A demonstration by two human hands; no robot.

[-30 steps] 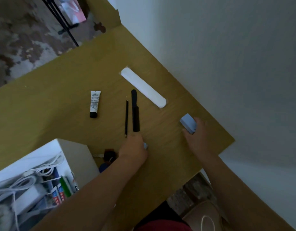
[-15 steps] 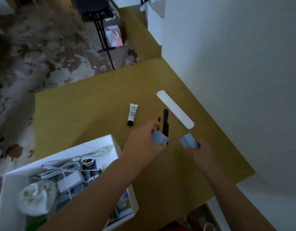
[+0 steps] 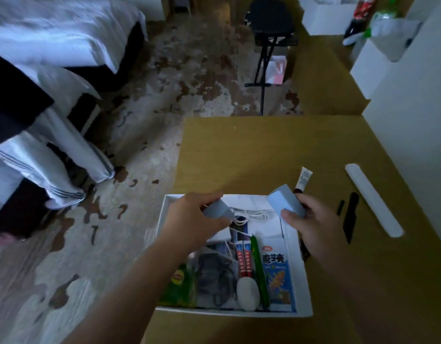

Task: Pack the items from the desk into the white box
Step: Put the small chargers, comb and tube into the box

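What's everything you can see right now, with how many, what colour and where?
desk: 1, yellow-brown, centre
white box: 1, white, desk's near edge
left block: 1, blue-grey, over box
right block: 1, blue-grey, at box's far-right corner
tube: 1, white with black cap, desk
long strip: 1, white, desk right
thick stick: 1, black, desk right
thin stick: 1, black, beside it
cable: 1, white, in box
snack packet: 1, blue, in box
bed: 1, white, far left
left grip: 1, bare hand, holds left block
right grip: 1, bare hand, holds right block
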